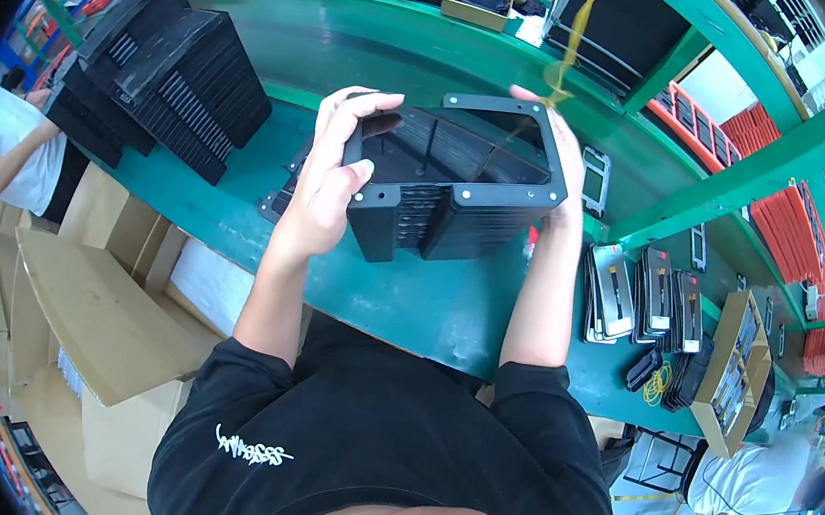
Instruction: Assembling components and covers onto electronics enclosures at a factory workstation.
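Over the green workbench I hold a stack of black rectangular frames, with silvery round dots at the corners of the top one. My left hand grips its left end, the thumb pressed on the near left corner and the fingers over the far left edge. Around the right side is my right hand, its fingers partly hidden behind the stack. The middle of the frames is open or glossy dark; I cannot tell which. Left of the stack, a dark flat piece lies on the bench, partly hidden by my left arm.
Black trays are piled at the left. To the right lie stacked flat panels, a coiled yellow cable and a divided cardboard box. A green post slants across the right. Open cartons stand at lower left; co-workers are on both sides.
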A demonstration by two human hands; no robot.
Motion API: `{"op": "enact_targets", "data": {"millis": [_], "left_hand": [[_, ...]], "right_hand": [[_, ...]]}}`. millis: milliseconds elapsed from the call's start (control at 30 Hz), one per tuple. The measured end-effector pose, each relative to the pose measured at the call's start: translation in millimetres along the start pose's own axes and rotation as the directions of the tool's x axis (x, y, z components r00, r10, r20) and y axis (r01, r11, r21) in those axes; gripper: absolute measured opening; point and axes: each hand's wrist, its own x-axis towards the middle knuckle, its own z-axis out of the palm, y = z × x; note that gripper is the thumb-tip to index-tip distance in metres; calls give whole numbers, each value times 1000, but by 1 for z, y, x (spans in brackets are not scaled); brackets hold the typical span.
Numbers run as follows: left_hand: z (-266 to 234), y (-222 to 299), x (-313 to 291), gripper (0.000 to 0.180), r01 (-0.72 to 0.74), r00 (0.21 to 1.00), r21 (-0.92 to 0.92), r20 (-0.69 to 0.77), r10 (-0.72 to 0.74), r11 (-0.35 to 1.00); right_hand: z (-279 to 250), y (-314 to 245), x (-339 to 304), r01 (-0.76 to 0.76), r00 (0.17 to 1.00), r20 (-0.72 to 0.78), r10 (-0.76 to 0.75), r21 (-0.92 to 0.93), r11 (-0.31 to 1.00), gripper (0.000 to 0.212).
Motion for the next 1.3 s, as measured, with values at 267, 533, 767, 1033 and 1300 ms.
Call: {"op": "enact_targets", "data": {"millis": [267, 533, 767, 1033, 1300], "left_hand": [[-5, -4, 0, 63, -4, 999, 5, 41, 4, 1000], [-21, -11, 3, 68, -64, 984, -51, 161, 71, 997], [-26, -18, 7, 84, -179, 964, 61, 208, 163, 982], [-23, -21, 8, 81, -218, 967, 118, 159, 198, 969], [-28, -14, 21, 71, -45, 993, 16, 108, 43, 999]], "right_hand": [[58, -71, -63, 607, 785, 5, -619, -203, 768, 20], [87, -57, -77, 748, 662, 680, -316, -572, 336, 15], [77, -61, -75, 764, 644, 608, -465, -486, 424, 22], [79, -69, -76, 815, 578, 748, -325, -549, 185, 21], [76, -45, -63, 825, 504, 387, -772, -481, 297, 10]]}}
